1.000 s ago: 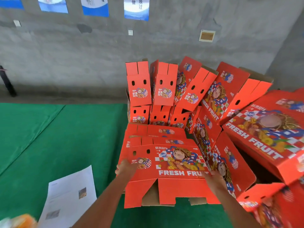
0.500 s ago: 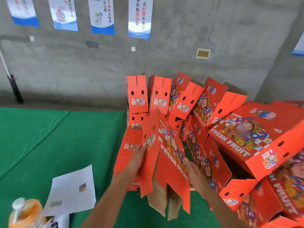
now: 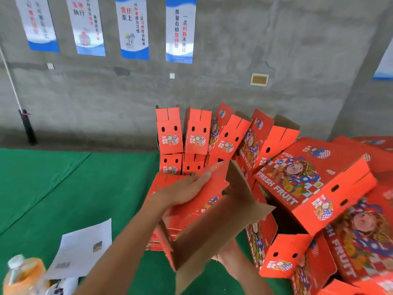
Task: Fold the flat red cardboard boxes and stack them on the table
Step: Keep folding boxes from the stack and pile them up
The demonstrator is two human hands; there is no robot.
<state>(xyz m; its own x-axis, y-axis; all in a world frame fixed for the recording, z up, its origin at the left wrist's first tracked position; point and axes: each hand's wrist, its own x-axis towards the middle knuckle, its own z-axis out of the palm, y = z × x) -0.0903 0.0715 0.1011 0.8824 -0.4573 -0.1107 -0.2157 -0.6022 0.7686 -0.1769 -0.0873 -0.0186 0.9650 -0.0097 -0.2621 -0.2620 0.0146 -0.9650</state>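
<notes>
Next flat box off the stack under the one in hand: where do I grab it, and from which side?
Judging by this view, take the flat stack by its near short edge, coming from the person's side over the green table. The left hand, right hand and half-open box cover its middle, and folded boxes crowd its right.

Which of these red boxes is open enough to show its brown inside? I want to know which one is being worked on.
The box in both hands, at bottom centre: its brown interior faces the camera. The folded boxes piled on the right show mostly printed red outsides.
</notes>
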